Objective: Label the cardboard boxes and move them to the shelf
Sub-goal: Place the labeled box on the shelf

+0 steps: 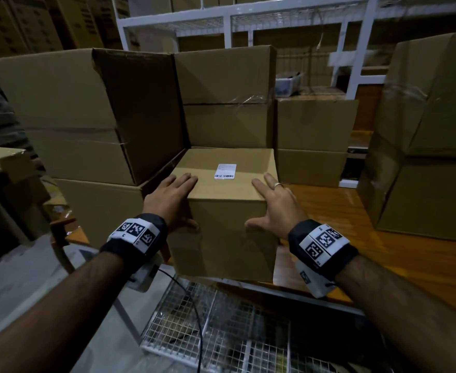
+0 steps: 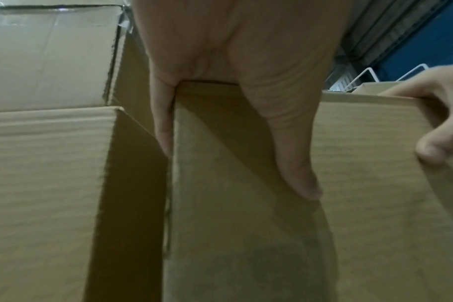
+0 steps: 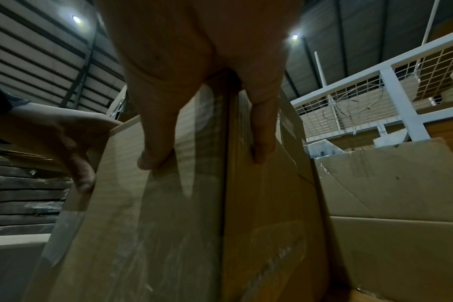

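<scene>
Head view. Stacked cartons (image 1: pixel 130 109) rise just behind and to the left of the small cardboard box (image 1: pixel 227 200), which sits on a wooden shelf board (image 1: pixel 356 219) with its near end jutting past the board's edge; a white wire rack (image 1: pixel 288 22) stands farther back. The left hand (image 1: pixel 171 196) and right hand (image 1: pixel 271 204) clasp the box's near top corners, fingers laid flat on the lid, thumbs down the front face. A white barcode label (image 1: pixel 225 171) lies on the lid between the two hands, nearer the far edge.

Left wrist view. The left hand (image 2: pixel 236 67) straddles the box's (image 2: pixel 246 224) vertical corner, thumb on one face, a finger on the other; a larger carton (image 2: pixel 44 183) stands just beside that corner.

Right wrist view. The right hand (image 3: pixel 207 81) clamps the opposite corner of the box (image 3: pixel 155 224) likewise; an open carton (image 3: pixel 391 204) stands just beside it.
</scene>
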The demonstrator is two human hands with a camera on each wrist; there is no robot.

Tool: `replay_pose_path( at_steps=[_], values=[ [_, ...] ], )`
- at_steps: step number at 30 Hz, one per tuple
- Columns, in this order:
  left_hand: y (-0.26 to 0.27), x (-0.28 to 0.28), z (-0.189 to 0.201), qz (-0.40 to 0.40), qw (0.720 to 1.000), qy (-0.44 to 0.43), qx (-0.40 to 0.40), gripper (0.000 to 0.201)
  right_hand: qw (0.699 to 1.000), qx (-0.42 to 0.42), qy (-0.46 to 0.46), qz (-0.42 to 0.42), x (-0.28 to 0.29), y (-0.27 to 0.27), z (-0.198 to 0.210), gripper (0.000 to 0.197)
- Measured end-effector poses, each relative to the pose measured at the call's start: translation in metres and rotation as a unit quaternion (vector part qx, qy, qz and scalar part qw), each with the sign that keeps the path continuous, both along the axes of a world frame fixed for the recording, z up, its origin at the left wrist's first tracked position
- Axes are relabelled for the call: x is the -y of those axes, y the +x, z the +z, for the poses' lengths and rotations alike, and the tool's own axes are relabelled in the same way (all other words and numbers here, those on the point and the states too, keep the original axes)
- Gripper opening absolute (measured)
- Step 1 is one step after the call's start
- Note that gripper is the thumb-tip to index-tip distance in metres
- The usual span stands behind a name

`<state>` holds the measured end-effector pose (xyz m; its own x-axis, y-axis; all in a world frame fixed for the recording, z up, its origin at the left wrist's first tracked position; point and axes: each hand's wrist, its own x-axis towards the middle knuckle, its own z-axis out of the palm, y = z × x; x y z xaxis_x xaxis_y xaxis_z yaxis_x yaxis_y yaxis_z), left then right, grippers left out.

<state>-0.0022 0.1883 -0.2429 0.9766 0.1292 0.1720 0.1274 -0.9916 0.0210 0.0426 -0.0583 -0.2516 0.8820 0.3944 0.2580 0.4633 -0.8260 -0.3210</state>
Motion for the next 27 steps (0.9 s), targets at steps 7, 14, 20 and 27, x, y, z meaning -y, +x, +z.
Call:
replay_pose_path(
  at_steps=[7, 14, 20, 27],
  values=[
    [0.0, 0.01, 0.0, 0.005, 1.0, -0.014, 0.011, 0.117, 1.0, 0.007, 0.006, -0.002, -0.004, -0.003, -0.001, 0.1],
    [-0.003, 0.014, 0.001, -0.008, 0.999, -0.012, 0.04, 0.111, 1.0, 0.018, 0.016, -0.011, -0.002, -0.008, -0.002, 0.097],
    [-0.008, 0.029, 0.004, -0.032, 0.997, 0.002, 0.064, 0.104, 0.999, 0.018, 0.038, -0.03, 0.013, -0.013, -0.002, 0.098],
    [-0.019, 0.063, 0.014, -0.073, 0.995, 0.017, 0.069, 0.098, 0.997, 0.032, 0.054, -0.045, 0.051, -0.025, 0.002, 0.097]
  ],
)
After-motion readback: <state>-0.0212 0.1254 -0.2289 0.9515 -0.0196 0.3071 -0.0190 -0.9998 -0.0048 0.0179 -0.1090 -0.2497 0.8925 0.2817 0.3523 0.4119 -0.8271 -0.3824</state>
